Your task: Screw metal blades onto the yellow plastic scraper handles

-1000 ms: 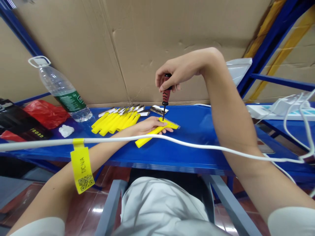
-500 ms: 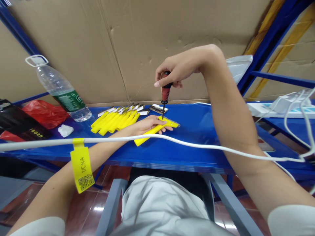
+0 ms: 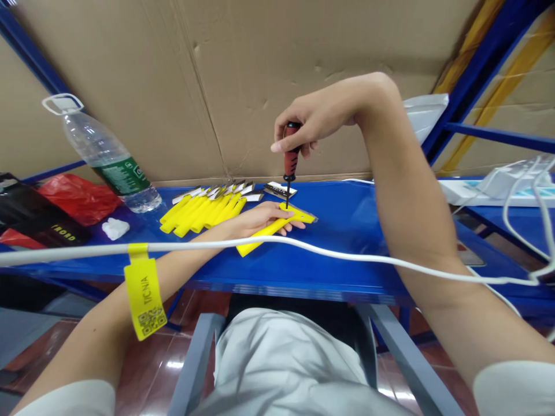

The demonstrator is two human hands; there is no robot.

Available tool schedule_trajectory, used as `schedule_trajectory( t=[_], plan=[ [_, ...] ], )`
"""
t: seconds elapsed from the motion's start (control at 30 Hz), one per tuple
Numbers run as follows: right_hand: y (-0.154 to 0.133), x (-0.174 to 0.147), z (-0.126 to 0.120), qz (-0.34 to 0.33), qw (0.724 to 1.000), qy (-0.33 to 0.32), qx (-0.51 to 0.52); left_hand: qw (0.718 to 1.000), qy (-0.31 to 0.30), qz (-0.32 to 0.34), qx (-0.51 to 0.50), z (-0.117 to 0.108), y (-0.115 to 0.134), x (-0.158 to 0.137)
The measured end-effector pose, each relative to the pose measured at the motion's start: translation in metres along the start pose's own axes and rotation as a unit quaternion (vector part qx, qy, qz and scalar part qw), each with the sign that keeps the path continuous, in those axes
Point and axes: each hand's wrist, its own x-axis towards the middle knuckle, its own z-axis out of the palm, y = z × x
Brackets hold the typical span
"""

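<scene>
My left hand point(image 3: 271, 216) is closed around the head end of a yellow scraper point(image 3: 264, 234), its handle slanting toward the bench's front edge. Above it, my right hand point(image 3: 303, 124) grips a red and black screwdriver point(image 3: 291, 164) by the top of its handle. The screwdriver stands upright, with its tip on the scraper's head; the screw there is too small to make out. Left of my left hand lie several more yellow scrapers point(image 3: 200, 215) side by side, blades pointing to the back. Behind the held scraper is a flat black and white blade packet point(image 3: 280, 190).
A large water bottle point(image 3: 124, 173) leans at the left by a red plastic bag point(image 3: 80, 199), a black box point(image 3: 34, 214) and crumpled white tissue point(image 3: 115, 229). A white cable point(image 3: 338, 254) with a yellow tag point(image 3: 145, 297) crosses in front. A power strip point(image 3: 477, 190) lies at right.
My right hand's fingers have shifted slightly on the screwdriver handle and the wrist is a little higher. The left hand and the scraper have stayed in place.
</scene>
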Motion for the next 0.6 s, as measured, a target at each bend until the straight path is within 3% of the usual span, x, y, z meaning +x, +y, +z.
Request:
schedule_trajectory(
  t=[0.2, 0.6],
  plan=[
    [-0.0038, -0.0003, 0.0015, -0.024, 1.0, -0.009, -0.015, 1.0, 0.001, -0.004, -0.006, -0.0004, -0.0007, 0.0005],
    [0.0014, 0.0041, 0.0008, -0.004, 0.999, 0.015, -0.034, 1.0, 0.003, -0.002, 0.0, 0.0019, 0.0005, -0.0004]
  ],
)
